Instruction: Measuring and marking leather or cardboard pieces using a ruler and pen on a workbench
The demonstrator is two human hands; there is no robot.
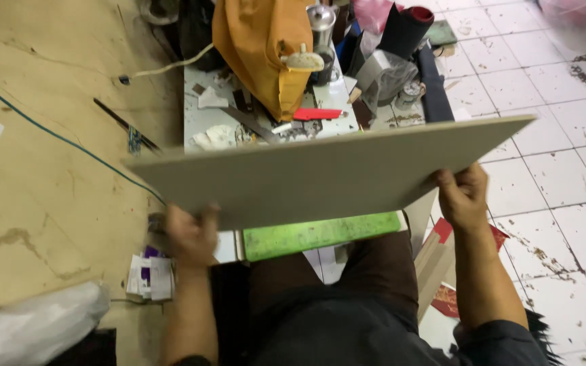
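Head view: left hand (pixel 191 237) and right hand (pixel 462 196) grip a large grey flat board (pixel 327 173) by opposite ends; keeping it level looks wise.

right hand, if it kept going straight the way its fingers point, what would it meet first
The right hand already grips the grey board; its fingers point up and forward, so the board itself comes first. Beyond lies the cluttered table, though depth is unclear.

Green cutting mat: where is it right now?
In the head view the green cutting mat lies low in the middle, on the worktable edge above the person's lap, partly hidden under the grey board held by left hand and right hand.
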